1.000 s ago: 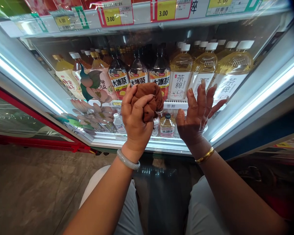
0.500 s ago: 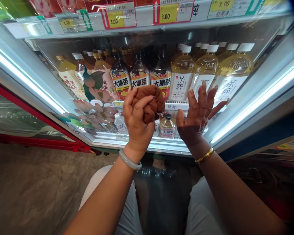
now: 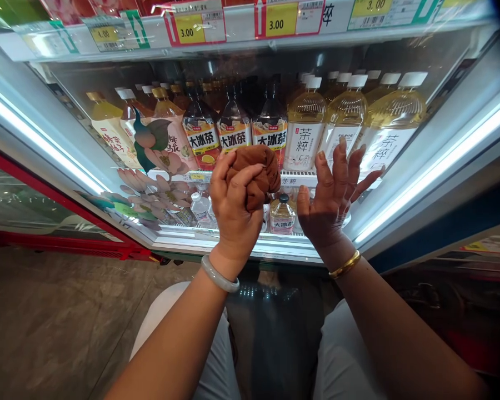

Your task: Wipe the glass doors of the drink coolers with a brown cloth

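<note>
My left hand is closed around a crumpled brown cloth, held up in front of a drinks cooler. My right hand is raised beside it, palm toward me, fingers spread and holding nothing. Behind both hands stands a shelf of bottles: dark iced-tea bottles with yellow and red labels, and pale yellow tea bottles with white caps. A small bottle shows on the lower shelf between my hands. I wear a pale bangle on the left wrist and a gold one on the right.
The cooler's open glass door angles off to the left with a flower sticker on it. Price tags line the shelf edge above. A lit white frame runs down the right. My knees and tiled floor lie below.
Both hands stay almost where they were, drifting slightly; the view has shifted a little. The cloth remains bunched in my left hand.
</note>
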Available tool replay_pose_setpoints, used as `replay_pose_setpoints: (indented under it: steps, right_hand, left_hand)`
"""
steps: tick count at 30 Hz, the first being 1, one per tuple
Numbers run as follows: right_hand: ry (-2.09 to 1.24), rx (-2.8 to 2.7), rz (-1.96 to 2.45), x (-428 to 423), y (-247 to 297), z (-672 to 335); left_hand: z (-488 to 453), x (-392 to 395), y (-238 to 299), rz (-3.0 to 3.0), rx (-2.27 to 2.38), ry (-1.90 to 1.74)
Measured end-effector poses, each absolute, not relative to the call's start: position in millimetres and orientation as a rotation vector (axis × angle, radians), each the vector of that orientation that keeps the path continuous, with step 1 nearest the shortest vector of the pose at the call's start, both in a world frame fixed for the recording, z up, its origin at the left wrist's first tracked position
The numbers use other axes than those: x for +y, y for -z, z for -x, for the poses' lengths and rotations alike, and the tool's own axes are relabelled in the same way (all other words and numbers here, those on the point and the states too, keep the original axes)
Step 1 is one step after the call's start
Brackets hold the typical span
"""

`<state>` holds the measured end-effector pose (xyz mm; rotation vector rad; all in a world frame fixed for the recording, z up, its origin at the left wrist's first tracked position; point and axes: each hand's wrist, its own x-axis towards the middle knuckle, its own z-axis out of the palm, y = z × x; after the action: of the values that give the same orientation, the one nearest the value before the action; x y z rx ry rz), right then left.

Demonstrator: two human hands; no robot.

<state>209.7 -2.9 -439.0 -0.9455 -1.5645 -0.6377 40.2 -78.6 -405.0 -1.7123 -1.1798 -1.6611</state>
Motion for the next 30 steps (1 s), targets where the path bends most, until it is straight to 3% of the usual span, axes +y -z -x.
replay_pose_setpoints:
  steps: [6, 14, 21, 30]
  right_hand:
    - [0.61, -1.554, 1.011, -1, 439, -209]
    - [0.669, -1.539, 0.879, -3, 438, -209]
    - [0.703, -1.519, 0.831, 3, 439, -211]
    - [0.627, -1.55, 0.857, -6, 435, -209]
  left_hand:
    - [-63, -74, 428, 1.911, -1.044, 1.518]
    - [-39, -78, 403, 1.739, -1.159, 1.61]
    - [-65, -74, 435, 1.893, -1.073, 1.465]
    - [-47, -77, 417, 1.704, -1.149, 1.547]
